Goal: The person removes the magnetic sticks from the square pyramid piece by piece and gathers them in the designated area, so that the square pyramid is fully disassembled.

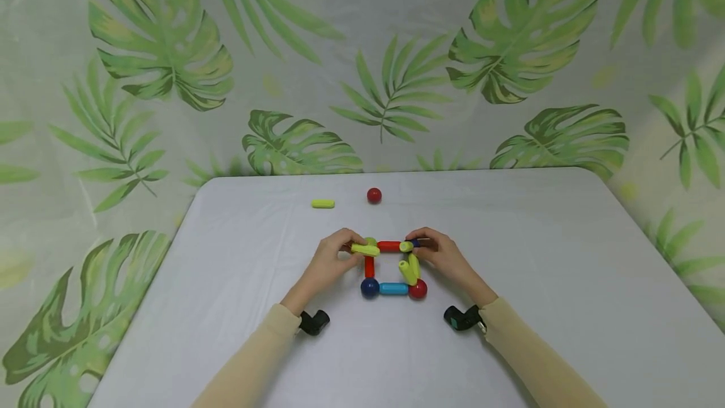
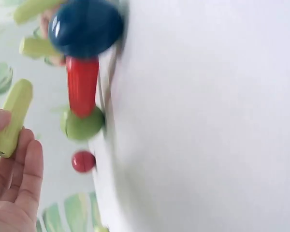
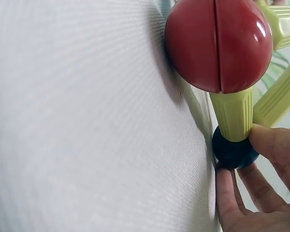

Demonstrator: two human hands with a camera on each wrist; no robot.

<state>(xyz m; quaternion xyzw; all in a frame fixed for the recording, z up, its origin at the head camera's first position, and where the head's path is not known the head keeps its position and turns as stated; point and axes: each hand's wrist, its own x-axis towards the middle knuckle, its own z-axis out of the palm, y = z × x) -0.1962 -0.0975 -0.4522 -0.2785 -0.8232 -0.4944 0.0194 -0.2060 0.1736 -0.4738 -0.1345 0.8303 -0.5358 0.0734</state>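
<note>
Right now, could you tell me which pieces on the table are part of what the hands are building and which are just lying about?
In hand:
- left hand, pinching a yellow-green rod
- right hand, gripping the dark blue corner ball
- square frame: red rod, blue rod, red ball, blue ball

Lying about:
- loose yellow-green rod
- loose red ball

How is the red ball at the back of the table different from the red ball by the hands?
The loose red ball sits alone near the table's far edge, touching nothing; the joined red ball forms the near right corner of the square, stuck to the blue stick and a yellow-green stick. The loose one is far from both hands; the joined one lies just beside the right hand. Both are shiny red balls and look about equally big.
</note>
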